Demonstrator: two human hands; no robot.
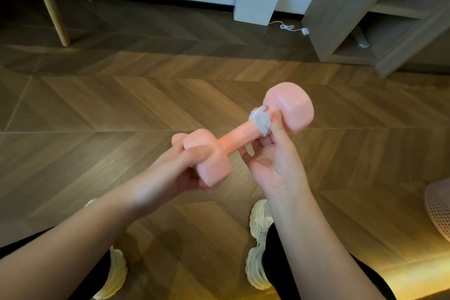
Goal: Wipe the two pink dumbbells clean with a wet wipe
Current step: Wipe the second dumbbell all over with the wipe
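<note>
A pink dumbbell (243,136) is held in the air above the wooden floor, tilted with its far head up and to the right. My left hand (170,173) grips its near head from the left side. A crumpled white wet wipe (260,118) is wrapped on the handle right beside the far head. My right hand (272,156) pinches that wipe against the handle, palm turned up. Only one dumbbell is in view.
A herringbone wooden floor (121,105) lies below. A white box (254,3) with a cable leans on the back wall. A grey shelf unit (379,14) stands at the upper right, wooden legs (52,7) at the upper left. A pink perforated object (438,207) is at the right edge. My white shoes (258,246) are below.
</note>
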